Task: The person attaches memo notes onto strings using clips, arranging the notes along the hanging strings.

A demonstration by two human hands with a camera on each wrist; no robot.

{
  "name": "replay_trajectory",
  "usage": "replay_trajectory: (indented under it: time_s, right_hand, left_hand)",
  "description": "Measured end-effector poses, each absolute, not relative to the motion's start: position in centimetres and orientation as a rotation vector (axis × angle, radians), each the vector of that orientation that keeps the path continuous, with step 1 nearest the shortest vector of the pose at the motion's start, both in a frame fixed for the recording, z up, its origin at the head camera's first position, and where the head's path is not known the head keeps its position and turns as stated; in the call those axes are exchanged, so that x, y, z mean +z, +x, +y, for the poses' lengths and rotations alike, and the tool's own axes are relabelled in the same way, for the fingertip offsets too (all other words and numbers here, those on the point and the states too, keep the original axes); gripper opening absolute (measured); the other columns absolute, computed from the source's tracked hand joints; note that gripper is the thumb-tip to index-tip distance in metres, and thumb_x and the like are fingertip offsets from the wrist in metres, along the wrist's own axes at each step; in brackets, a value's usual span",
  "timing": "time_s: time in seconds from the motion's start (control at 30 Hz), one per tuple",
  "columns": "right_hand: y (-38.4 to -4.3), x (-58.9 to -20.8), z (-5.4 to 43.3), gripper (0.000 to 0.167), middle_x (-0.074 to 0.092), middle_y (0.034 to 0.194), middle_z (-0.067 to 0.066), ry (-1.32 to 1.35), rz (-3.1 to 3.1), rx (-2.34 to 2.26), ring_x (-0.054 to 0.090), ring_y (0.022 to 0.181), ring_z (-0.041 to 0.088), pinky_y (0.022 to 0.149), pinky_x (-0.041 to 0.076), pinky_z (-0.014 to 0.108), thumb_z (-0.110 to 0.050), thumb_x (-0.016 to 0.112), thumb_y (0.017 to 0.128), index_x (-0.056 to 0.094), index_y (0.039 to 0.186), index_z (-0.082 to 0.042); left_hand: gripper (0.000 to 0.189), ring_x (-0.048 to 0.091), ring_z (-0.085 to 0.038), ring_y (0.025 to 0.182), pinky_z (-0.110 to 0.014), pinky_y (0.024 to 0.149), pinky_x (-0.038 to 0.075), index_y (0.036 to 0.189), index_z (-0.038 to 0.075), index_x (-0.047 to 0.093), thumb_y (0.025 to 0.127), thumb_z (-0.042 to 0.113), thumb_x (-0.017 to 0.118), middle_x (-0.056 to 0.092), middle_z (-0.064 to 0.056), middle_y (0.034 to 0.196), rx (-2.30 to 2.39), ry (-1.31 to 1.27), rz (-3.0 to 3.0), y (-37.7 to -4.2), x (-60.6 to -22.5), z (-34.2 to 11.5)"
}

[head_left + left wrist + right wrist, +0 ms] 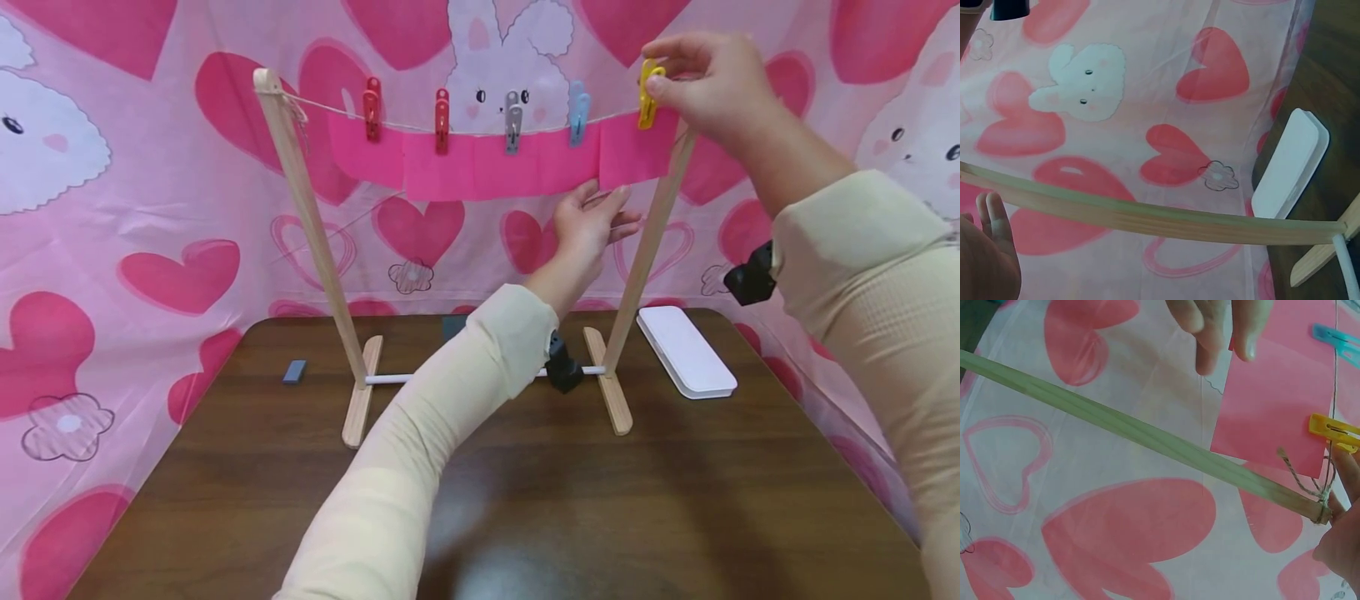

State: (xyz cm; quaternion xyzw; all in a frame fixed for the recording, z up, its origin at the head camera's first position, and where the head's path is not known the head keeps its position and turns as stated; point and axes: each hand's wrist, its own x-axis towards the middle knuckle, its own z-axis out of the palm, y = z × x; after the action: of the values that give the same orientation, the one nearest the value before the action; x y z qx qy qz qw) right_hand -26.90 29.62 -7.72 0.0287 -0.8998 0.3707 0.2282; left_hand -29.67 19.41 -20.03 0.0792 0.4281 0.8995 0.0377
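My right hand (723,92) pinches a yellow clothespin (646,104) at the right end of a string line (330,107). The clip sits over the top edge of a pink paper square (633,158). Lower down, my left hand (585,225) has its fingers loosely extended, fingertips right by the bottom edge of the papers. Along the string hang several more pink squares (438,171), under two red clothespins (442,121), a grey one (513,123) and a light blue one (579,115). In the right wrist view, the yellow clothespin (1334,430) crosses the string near its knot.
A wooden stand holds the string between its left post (311,217) and right post (652,242). On the brown table (675,500) lie a white case (686,350) at right and a small grey-blue block (295,372) at left. A patterned pink cloth (180,208) hangs behind.
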Motion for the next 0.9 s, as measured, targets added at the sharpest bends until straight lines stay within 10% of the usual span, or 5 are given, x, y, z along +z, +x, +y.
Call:
replay_trajectory:
  time_s: [0.5,0.67,0.9]
  right_hand:
    - [-26.0,-8.4,28.8,0.047,0.047,0.134,-0.005,0.235,-2.306,1.026,0.046,0.110,0.006,0.099,0.033,0.020,-0.024,0.057,0.091,0.046,0.136,-0.029]
    - [-24.5,-11.2,29.1,0.039,0.056,0.125,0.006,0.392,-2.030,0.611,0.039,0.123,0.014,0.107,0.010,0.023,-0.023,0.057,0.086,0.059,0.123,-0.011]
    - [-23.0,-18.9,30.6,0.038,0.061,0.111,0.020,0.657,-1.958,0.345,0.048,0.111,0.038,0.100,0.029,0.046,-0.015,0.060,0.078,0.062,0.112,0.001]
  left_hand:
    - [0.031,0.057,-0.012,0.046,-0.029,0.046,0.051,0.114,0.003,0.059,0.084,-0.003,0.064,0.062,-0.005,0.075,2.835,0.514,1.471,-27.7,-24.7,15.6]
    - [0.025,0.058,-0.017,0.050,-0.032,0.045,0.050,0.112,0.007,0.060,0.087,0.009,0.065,0.063,-0.007,0.083,2.546,0.817,1.913,-26.5,-27.2,12.4]
    - [0.028,0.059,-0.007,0.078,-0.024,0.066,0.048,0.114,0.017,0.062,0.088,0.030,0.063,0.064,0.006,0.099,1.615,1.247,2.848,-25.5,-30.4,6.2]
